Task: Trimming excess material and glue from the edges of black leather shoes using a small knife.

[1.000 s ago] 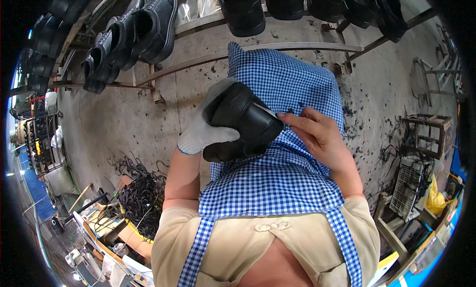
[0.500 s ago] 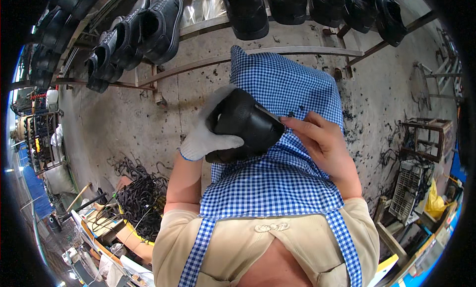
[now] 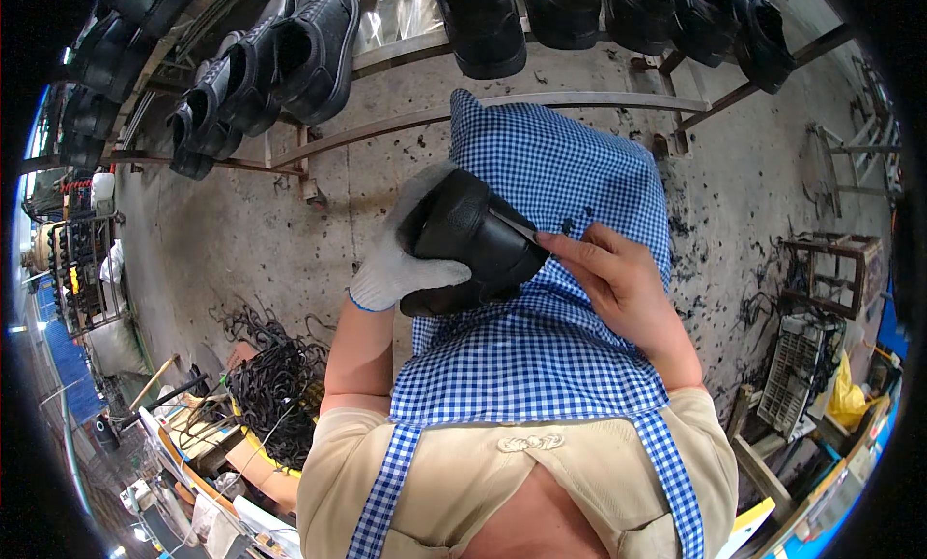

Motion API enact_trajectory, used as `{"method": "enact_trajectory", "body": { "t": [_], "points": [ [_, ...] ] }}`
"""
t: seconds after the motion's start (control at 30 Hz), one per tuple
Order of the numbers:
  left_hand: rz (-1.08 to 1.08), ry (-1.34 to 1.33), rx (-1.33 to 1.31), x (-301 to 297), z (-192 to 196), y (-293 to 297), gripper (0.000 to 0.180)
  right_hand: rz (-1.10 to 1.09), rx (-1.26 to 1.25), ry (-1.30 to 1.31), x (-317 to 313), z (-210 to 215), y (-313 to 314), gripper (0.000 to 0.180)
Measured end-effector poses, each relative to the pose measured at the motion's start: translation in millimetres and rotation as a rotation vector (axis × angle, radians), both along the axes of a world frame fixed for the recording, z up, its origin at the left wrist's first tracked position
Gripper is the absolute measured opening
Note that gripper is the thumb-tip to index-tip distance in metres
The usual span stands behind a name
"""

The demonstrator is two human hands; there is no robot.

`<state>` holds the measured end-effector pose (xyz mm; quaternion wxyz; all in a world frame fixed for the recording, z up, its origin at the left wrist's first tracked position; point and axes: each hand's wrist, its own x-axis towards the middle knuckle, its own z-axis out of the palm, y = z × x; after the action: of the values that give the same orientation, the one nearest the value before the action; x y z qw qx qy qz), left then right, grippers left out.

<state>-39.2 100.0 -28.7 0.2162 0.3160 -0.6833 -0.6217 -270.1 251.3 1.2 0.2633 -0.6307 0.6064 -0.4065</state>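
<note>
A black shoe (image 3: 483, 255) is held over my lap, heel end toward me or away, I cannot tell. My left hand (image 3: 394, 265), in a whitish knit glove, wraps round its left side with the thumb across the front. My bare right hand (image 3: 618, 274) pinches a thin silvery blade-like tool (image 3: 514, 223) between thumb and forefinger. That tool lies flat against the shoe's upper right edge, pointing up and left; its handle end is hidden in my fingers. Beneath the shoe, a blue-and-white checked apron (image 3: 560, 153) covers my lap, with small dark scraps on it.
Ahead, a metal rack (image 3: 579, 99) carries rows of black shoes (image 3: 314, 57). At lower left lies a tangled heap of black strips (image 3: 275, 395). A wooden stool-like frame (image 3: 835, 265) and a pale plastic crate (image 3: 794, 376) stand at right. Dark scraps litter the concrete floor (image 3: 270, 231).
The tool has slid a little up and left along the shoe's edge, my right hand moving with it. The shoe has turned slightly in my left hand.
</note>
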Motion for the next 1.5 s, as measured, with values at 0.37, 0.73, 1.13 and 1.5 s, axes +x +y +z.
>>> {"method": "enact_trajectory", "body": {
  "t": [0.37,0.73,1.13,1.5],
  "points": [
    [0.02,-0.027,0.062,1,1,3,0.103,-0.003,0.007,0.012,6,7,-5,0.034],
    [-0.21,-0.06,-0.099,-9,20,-3,0.096,0.096,0.195,-0.564,-19,-25,-21,0.045],
    [-0.497,-0.667,-0.239,-44,13,6,0.087,0.283,0.305,-0.272,-11,-54,-42,0.072],
    [0.173,0.162,0.475,129,-47,-9,0.063,-0.083,0.671,-1.272,-11,-173,-18,0.045]
  ]
}}
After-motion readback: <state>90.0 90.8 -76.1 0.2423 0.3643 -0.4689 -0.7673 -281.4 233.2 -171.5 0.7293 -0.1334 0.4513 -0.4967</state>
